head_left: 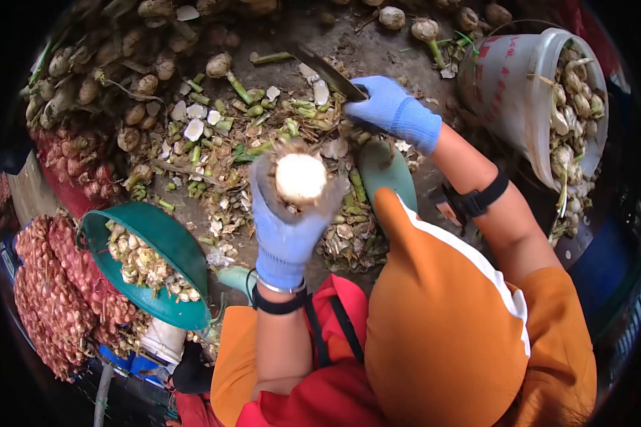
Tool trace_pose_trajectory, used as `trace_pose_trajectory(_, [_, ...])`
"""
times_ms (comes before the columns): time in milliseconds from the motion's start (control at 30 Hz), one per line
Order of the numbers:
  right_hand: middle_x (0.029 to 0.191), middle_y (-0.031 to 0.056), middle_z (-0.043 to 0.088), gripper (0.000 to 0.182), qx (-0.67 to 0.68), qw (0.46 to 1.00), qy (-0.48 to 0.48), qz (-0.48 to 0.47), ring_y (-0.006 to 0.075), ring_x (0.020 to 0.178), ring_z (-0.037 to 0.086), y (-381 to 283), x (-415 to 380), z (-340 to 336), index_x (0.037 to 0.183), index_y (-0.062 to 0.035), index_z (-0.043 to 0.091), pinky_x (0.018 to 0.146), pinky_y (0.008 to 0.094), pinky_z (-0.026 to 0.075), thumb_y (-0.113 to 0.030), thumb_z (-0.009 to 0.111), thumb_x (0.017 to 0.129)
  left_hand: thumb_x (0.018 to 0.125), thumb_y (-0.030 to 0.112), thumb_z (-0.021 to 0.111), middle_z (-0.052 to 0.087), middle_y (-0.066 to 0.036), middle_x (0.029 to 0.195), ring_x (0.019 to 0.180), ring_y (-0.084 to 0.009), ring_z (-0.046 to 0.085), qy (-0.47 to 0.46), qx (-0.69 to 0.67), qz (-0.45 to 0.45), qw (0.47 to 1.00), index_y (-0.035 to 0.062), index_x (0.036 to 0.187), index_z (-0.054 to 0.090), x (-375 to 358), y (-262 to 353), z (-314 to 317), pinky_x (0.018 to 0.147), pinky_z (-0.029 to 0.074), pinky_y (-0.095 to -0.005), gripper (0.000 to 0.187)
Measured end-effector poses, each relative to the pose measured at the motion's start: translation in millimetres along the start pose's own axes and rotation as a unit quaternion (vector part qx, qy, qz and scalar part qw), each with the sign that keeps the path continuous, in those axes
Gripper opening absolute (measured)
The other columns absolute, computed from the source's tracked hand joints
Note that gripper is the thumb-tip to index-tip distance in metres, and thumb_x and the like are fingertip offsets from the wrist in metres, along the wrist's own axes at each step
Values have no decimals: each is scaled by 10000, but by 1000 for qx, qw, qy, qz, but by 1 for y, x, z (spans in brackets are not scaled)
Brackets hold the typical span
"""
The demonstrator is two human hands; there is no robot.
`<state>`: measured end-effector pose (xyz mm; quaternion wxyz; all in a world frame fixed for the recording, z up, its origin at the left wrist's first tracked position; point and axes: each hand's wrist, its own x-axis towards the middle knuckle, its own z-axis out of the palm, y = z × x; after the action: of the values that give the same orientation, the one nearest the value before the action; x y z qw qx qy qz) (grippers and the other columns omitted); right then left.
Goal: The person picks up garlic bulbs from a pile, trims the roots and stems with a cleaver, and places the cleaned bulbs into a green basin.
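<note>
In my left hand [288, 220], gloved in blue and grey and partly smeared by motion, is a garlic bulb [301, 178] with its white face turned up. The fingers are wrapped round its sides. My right hand [381, 107], in a blue glove, is closed on the handle of a knife [327, 75]. The dark blade points up and left, apart from the bulb. Below both hands lies a heap of cut green stems and peelings [238, 171], with several white slices [194, 129] among them.
Untrimmed bulbs [146, 85] are piled at upper left. A tilted green basin [185, 256] of trimmed bulbs stands at lower left by filled red mesh sacks [53, 292]. A white bucket [506, 92] full of bulbs leans at right. Another person's red sleeve [192, 409] shows at the bottom.
</note>
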<state>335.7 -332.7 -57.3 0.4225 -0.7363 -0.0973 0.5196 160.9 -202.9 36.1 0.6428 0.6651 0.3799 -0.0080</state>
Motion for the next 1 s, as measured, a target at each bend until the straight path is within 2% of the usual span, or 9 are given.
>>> trace_pose_trajectory(133, [727,20,630,274,116,987,-111,-29,86,664,564,-22,-10,27,938,-10,638,606,279,472,-236,705,798,701,235,827,388,-166,1412,1221,-273,510,-14,50,87,995,39,1486,246,32,-59,-14,905,527,-333,996])
trace_pose_trajectory(167, [733,20,627,284,126,984,-123,-25,88,667,553,-34,-18,29,967,-23,642,607,277,467,-245,707,802,746,209,792,485,-152,1282,1092,-247,578,-15,-118,-14,993,42,1461,288,29,-45,-12,833,550,-319,890])
trace_pose_trajectory(233, [839,122,662,296,-145,919,32,-366,292,770,644,-40,-23,34,1047,-94,646,694,368,507,-206,655,772,846,163,703,621,-111,1004,792,-189,662,9,-290,-99,952,44,1330,438,27,-28,-10,674,572,-285,564])
trace_pose_trajectory(400, [1022,159,674,354,-376,925,42,-44,331,973,651,-7,-4,-17,1044,-111,690,858,433,512,-302,583,765,857,268,675,646,-140,1037,785,-227,679,46,-285,44,956,84,1209,532,31,-5,-60,593,528,-236,423])
trace_pose_trajectory(533, [1166,107,633,312,-463,843,267,-67,313,1030,626,43,-15,-70,1017,-139,705,901,403,500,-295,631,758,983,265,519,654,-67,1133,610,-79,569,-286,-708,145,629,63,1150,602,26,-19,-164,583,476,-182,276])
trace_pose_trajectory(567, [1169,97,632,312,-511,805,299,-42,308,1035,625,49,-9,-77,1016,-136,707,912,398,496,-290,644,752,983,265,519,654,-67,1133,610,-79,569,-288,-708,151,626,63,1150,602,29,-16,-155,583,476,-182,276])
trace_pose_trajectory(667, [1161,96,635,309,-416,836,338,-115,300,1024,629,68,14,-78,1009,-122,707,904,394,499,-276,653,747,973,429,521,595,-161,1245,1198,-233,556,-248,-662,74,703,29,1286,508,45,-24,-103,973,503,-441,508])
trace_pose_trajectory(900, [1014,160,633,330,-113,968,-53,-217,342,949,629,-18,-44,24,1016,-65,670,849,408,507,-283,631,773,928,303,623,586,-209,1261,1144,-334,588,-44,-275,-140,950,-1,1493,177,46,-78,-6,1030,452,-408,781])
trace_pose_trajectory(1000, [917,156,603,305,-120,969,-29,-214,359,874,606,-25,-46,27,975,-36,628,789,400,495,-257,682,773,817,240,774,580,-117,1192,1068,-224,615,-58,-254,-7,966,33,1347,408,34,-75,-16,918,521,-362,677])
